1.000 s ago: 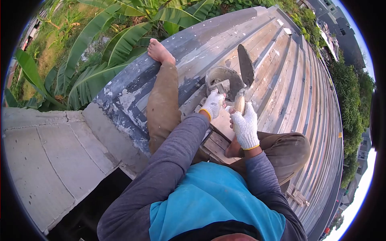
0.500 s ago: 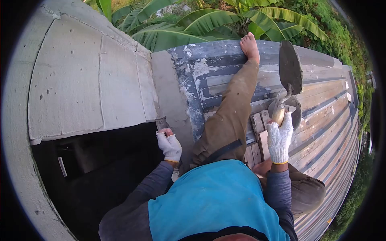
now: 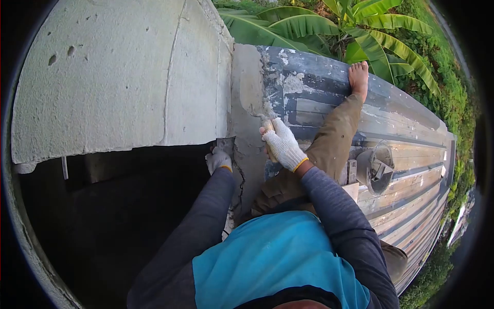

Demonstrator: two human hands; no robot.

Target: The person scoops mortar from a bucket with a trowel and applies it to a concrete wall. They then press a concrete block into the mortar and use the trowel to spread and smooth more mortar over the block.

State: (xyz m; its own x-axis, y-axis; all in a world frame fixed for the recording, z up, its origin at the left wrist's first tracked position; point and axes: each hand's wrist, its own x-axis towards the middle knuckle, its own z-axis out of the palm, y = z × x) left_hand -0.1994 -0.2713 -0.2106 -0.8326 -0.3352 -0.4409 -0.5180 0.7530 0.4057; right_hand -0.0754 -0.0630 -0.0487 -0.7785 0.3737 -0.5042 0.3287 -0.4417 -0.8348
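Note:
My right hand (image 3: 283, 144), in a white glove with bare fingertips, is closed round the light handle of a trowel (image 3: 269, 125). The trowel's blade lies low against the grey mortar strip (image 3: 247, 92) beside the concrete wall and is hard to tell from the mortar. My left hand (image 3: 219, 159), gloved too, is at the edge of the dark opening, by the lower end of the wall. Its fingers are curled and partly in shadow; whether they hold anything is hidden. A crack runs down the mortar between the two hands.
A concrete wall (image 3: 128, 77) stands at the upper left above a dark opening (image 3: 128, 206). A bucket (image 3: 366, 167) with something grey inside rests on the corrugated roof (image 3: 411, 154), right of my outstretched leg (image 3: 334, 134). Banana leaves (image 3: 303, 26) hang beyond the roof edge.
My right hand has swung left with the trowel, from above the bucket to the mortar strip. My left hand has moved lower into the opening's edge. The view has shifted left.

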